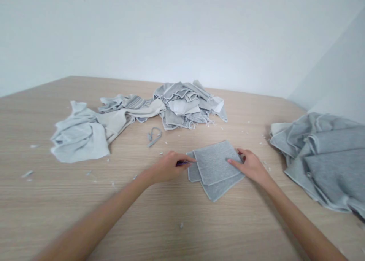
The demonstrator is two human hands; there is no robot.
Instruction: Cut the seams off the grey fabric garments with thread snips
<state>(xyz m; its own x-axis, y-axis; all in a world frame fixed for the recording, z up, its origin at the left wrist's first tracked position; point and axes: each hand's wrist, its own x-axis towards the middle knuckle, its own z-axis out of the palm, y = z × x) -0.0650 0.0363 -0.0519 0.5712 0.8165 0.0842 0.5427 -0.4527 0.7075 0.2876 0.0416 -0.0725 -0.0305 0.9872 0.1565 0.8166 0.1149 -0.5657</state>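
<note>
Several flat grey fabric pieces (218, 164) with pale stitched edges lie overlapped on the table in front of me. My left hand (173, 165) is closed on a small purple-handled tool (182, 163). Its thin tip reaches the left edge of the top piece; the exact kind of tool is too small to make out. At the right edge, my right hand (251, 166) grips the fabric, thumb on top and fingers at the far corner.
Behind the hands sits a heap of grey fabric pieces (185, 105). Pale crumpled cloth (82, 135) lies at left, and a large grey cloth pile (330, 158) at right. A short grey cord (154, 136) and thread scraps dot the wooden table (137, 223). A wall stands behind.
</note>
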